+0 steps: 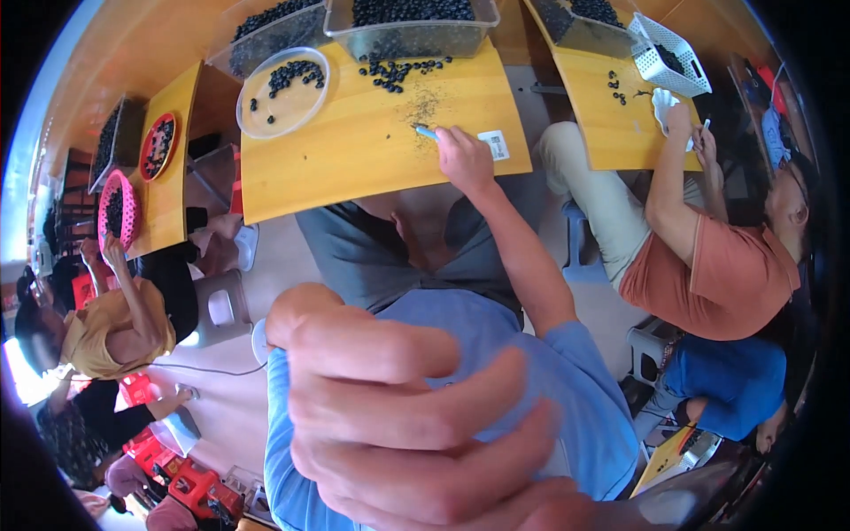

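Observation:
Close to the camera is my left hand [407, 416], raised, its fingers loosely bent and apart, with nothing visible in them. My right hand [467, 161] rests over the near right part of the yellow wooden table [354, 168], closed around a slim blue-grey pen-like tool [425, 132]. The tool's tip points left, beside a scatter of fine dark crumbs [425, 108]. A small white printed card [494, 145] lies just right of that hand. Farther back is a loose group of dark round beads or berries [390, 74].
A round clear lid [257, 124] holding several dark balls sits at the table's left. A clear bin [412, 40] full of them stands at the far edge. Co-workers sit at tables on both sides, with a pink basket [130, 208] left and a white basket [686, 80] right.

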